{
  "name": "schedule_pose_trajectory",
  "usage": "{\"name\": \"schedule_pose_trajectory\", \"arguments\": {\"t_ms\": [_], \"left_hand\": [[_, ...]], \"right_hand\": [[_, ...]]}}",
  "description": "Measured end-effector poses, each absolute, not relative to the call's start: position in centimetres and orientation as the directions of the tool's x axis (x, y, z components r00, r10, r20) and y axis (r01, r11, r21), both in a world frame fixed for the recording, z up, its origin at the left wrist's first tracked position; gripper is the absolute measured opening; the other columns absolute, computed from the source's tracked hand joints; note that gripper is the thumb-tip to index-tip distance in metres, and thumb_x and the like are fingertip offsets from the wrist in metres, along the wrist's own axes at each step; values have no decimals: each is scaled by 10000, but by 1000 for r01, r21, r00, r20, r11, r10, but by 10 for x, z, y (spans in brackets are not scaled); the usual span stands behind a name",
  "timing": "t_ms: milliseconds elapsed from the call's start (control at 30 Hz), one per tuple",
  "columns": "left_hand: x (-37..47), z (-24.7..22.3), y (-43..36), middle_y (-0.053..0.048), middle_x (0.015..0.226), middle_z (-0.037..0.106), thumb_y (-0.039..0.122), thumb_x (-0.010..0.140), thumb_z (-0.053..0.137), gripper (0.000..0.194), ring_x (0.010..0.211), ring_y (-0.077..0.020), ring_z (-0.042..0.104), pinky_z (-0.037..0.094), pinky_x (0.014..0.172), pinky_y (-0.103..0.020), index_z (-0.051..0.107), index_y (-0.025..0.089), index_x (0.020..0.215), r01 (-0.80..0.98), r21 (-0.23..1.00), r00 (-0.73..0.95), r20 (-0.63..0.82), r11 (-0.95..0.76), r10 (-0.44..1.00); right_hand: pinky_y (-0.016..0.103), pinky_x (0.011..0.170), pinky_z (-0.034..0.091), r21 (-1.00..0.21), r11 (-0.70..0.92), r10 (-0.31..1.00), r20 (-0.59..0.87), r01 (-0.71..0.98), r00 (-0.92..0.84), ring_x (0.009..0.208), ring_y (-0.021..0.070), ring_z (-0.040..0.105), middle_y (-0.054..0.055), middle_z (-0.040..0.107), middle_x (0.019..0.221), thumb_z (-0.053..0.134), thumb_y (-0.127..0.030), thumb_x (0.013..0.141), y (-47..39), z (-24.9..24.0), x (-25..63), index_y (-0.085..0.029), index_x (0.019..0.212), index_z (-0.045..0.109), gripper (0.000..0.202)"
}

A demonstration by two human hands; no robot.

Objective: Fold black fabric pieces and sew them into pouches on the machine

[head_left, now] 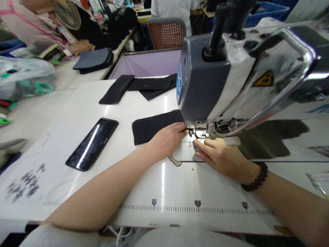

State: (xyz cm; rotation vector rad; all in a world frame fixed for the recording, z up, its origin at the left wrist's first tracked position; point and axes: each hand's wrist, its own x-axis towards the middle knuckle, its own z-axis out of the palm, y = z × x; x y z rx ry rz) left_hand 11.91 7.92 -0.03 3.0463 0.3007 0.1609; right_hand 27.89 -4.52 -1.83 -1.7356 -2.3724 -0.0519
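1. A black fabric piece (149,127) lies flat on the white counter (144,178), its right end reaching the head of a sewing machine (205,85), close by the presser foot (191,133).
2. The left hand (167,140) rests over the right end of the piece, fingers side by side; whether its grip pinches the fabric or merely presses it down cannot be told from this angle.
3. The right hand (223,152), a dark beaded bracelet (257,178) at the wrist, lies low beside the presser foot, fingers stretched out and slightly apart, its grip closed on nothing visible.
4. The step in hand appears to be guiding the piece's edge in at the presser foot; whether stitches are forming is too small to tell.
5. The next move seems to call for light, steady guidance, with the fabric kept flat and fingertips clear of the metal.
6. Beyond the piece, more black pieces (117,90) overlap; to its left lies a dark smartphone (92,144), with dark scraps (29,183) scattered farther left.
7. In the background, a grey stack (94,59) sits on a side counter (68,77), and a person in white (172,8) shows behind a woven-backed chair (166,32).
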Motion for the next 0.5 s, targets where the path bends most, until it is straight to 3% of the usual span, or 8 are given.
{"name": "schedule_pose_trajectory", "arguments": {"t_ms": [333, 500], "left_hand": [[118, -5, 75, -105, 1133, 535, 113, 858, 409, 268, 1108, -178, 449, 369, 946, -262, 523, 57, 1094, 209, 72, 972, 95, -975, 215], [113, -5, 71, -113, 1043, 555, 114, 856, 391, 246, 995, -198, 493, 416, 839, -291, 544, 54, 1040, 318, 7, 945, 78, -948, 318]], "right_hand": [[259, 608, 380, -116, 314, 937, 199, 942, -287, 641, 131, 522, 38, 591, 732, 397, -352, 874, -46, -24, 280, -139, 1073, 557, 333], [252, 589, 405, -123, 384, 895, 294, 915, -336, 635, 119, 533, 32, 601, 760, 407, -314, 874, -57, -17, 287, -159, 1064, 559, 288]]}}
